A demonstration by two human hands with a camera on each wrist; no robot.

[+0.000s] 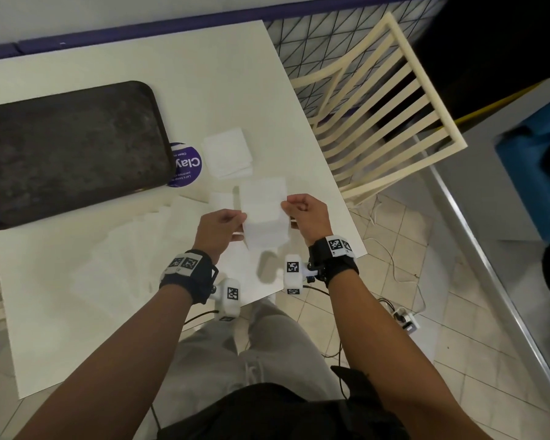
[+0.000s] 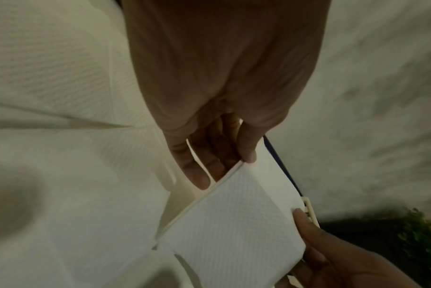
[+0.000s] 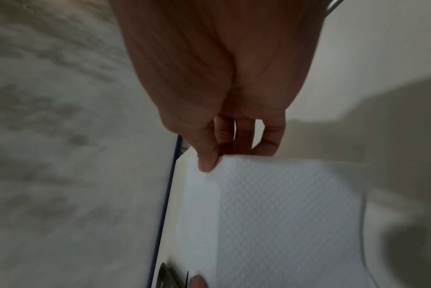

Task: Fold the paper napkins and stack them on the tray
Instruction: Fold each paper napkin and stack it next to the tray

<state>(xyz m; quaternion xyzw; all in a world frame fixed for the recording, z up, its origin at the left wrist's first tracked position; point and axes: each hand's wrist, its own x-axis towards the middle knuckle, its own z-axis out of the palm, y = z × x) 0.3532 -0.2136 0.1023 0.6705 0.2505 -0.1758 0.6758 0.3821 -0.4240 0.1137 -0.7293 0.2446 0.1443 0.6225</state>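
Now mid-fold, napkin (image 1: 263, 214) lifted off the bench (image 1: 77, 281), right of the tray (image 1: 77, 96).
Pinched at opposite edges by left hand (image 1: 218, 228) and right hand (image 1: 305, 214); best to align corners squarely, then crease firmly.

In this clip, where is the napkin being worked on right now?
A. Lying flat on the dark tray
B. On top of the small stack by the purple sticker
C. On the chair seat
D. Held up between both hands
D: the left hand and right hand each pinch a side of the napkin above the table; the tray holds no napkins.
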